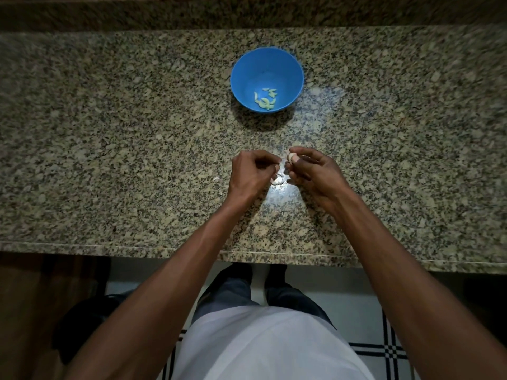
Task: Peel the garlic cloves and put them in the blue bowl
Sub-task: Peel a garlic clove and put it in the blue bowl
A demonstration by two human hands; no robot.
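A blue bowl (290,67) stands on the granite counter, with several pale peeled garlic cloves (265,99) lying in its bottom. Nearer the counter's front, my right hand (312,174) pinches a whitish garlic clove (291,158) between thumb and fingertips. My left hand (251,174) sits just to its left with fingers curled, the fingertips close to the clove; whether they pinch a bit of skin is unclear. Small pale bits of garlic skin (276,182) lie on the counter below and between the two hands.
The speckled granite counter (109,133) runs the full width, with a raised back ledge (247,12) behind the bowl. Its front edge (137,249) is near my body. Tiled floor and my feet show below.
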